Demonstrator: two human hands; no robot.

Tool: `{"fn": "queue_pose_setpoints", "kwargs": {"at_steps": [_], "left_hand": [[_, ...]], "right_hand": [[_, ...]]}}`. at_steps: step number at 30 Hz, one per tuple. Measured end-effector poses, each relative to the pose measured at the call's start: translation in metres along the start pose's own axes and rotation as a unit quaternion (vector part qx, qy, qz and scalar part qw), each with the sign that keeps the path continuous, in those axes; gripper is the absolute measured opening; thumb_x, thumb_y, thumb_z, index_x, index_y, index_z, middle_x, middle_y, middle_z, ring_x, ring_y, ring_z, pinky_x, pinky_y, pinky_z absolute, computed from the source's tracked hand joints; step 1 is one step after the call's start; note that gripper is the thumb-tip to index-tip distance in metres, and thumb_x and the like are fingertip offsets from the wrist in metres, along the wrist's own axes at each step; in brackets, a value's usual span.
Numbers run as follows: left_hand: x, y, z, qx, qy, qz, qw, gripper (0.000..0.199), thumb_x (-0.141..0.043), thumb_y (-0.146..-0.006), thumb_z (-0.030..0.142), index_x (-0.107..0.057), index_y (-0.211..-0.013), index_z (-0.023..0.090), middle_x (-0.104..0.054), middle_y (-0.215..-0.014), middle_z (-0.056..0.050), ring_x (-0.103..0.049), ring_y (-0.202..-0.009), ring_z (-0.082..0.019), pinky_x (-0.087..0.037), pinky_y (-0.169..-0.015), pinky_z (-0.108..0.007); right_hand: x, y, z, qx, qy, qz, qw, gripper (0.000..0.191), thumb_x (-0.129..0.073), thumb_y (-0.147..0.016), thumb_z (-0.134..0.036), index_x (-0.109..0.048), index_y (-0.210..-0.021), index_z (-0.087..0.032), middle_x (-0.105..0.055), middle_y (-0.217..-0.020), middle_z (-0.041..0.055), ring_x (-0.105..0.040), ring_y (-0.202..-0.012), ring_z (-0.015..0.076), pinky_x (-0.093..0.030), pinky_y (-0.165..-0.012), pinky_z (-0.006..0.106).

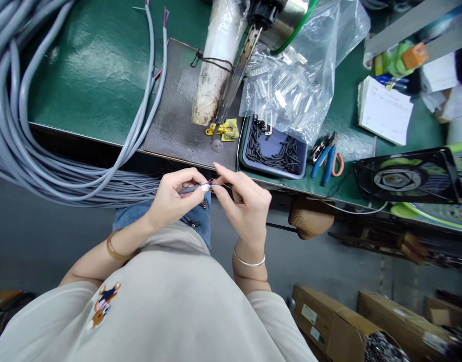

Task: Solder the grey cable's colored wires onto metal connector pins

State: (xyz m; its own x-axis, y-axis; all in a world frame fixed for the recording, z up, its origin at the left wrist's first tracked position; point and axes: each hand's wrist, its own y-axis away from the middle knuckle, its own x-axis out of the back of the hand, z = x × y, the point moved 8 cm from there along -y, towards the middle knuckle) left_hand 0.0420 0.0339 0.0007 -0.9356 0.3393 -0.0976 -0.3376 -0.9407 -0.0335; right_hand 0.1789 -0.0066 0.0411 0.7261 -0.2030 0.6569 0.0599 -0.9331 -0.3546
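Fine wire handling, apparently: your left hand (174, 197) pinches the gray cable (188, 190) below the tabletop's (91, 75) near edge; your right hand's (249, 201) thumb and forefinger pinch its thin colored wires (211, 183). Next move calls for firm cable support, light fingertip control.

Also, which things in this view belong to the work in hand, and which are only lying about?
Likely in the work:
- left hand and right hand on the grey cable with coloured wires
- coiled grey cables
- probably the tray of black pieces

Apparently just lying about:
- notepad
- fan
- cardboard boxes
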Motion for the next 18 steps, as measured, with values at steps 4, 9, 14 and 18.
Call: {"fn": "queue_pose_setpoints", "kwargs": {"at_steps": [4,9,14,18], "left_hand": [[-0.003,0.0,0.002,0.001,-0.004,-0.007,1.0,0.01,-0.066,-0.079,0.018,-0.062,-0.071,0.013,-0.058,-0.066,0.0,-0.052,-0.058,-0.007,-0.042,-0.054,-0.017],[-0.005,0.0,0.004,0.017,0.036,-0.029,0.999,0.013,-0.069,-0.079,0.02,-0.062,-0.069,0.014,-0.055,-0.065,0.0,-0.046,-0.055,-0.006,-0.037,-0.05,-0.017],[0.004,0.0,-0.002,0.027,0.088,-0.005,0.996,0.016,-0.071,-0.081,0.022,-0.062,-0.07,0.014,-0.056,-0.066,0.0,-0.048,-0.057,-0.006,-0.039,-0.051,-0.017],[0.006,0.0,-0.007,0.048,0.112,0.005,0.993,0.018,-0.074,-0.079,0.024,-0.062,-0.071,0.014,-0.055,-0.067,0.0,-0.043,-0.054,-0.006,-0.035,-0.048,-0.017]], "right_hand": [[-0.009,-0.001,-0.014,0.069,0.032,-0.024,0.997,0.013,-0.058,-0.101,-0.02,-0.065,-0.091,-0.018,-0.068,-0.079,0.0006,-0.059,-0.067,0.0085,-0.044,-0.061,0.022],[0.016,-0.001,0.002,0.002,0.015,0.114,0.993,0.024,-0.054,-0.102,-0.024,-0.059,-0.08,-0.019,-0.059,-0.07,-0.0011,-0.054,-0.061,0.0093,-0.04,-0.057,0.025],[0.058,0.008,0.02,-0.056,-0.078,0.304,0.948,0.03,-0.059,-0.099,-0.042,-0.061,-0.078,-0.021,-0.047,-0.062,-0.0024,-0.038,-0.046,0.0093,-0.026,-0.044,0.028],[0.044,0.007,0.004,-0.008,-0.138,0.235,0.962,0.015,-0.058,-0.1,-0.037,-0.066,-0.105,-0.025,-0.05,-0.057,-0.0038,-0.044,-0.042,0.0117,-0.034,-0.042,0.028]]}}
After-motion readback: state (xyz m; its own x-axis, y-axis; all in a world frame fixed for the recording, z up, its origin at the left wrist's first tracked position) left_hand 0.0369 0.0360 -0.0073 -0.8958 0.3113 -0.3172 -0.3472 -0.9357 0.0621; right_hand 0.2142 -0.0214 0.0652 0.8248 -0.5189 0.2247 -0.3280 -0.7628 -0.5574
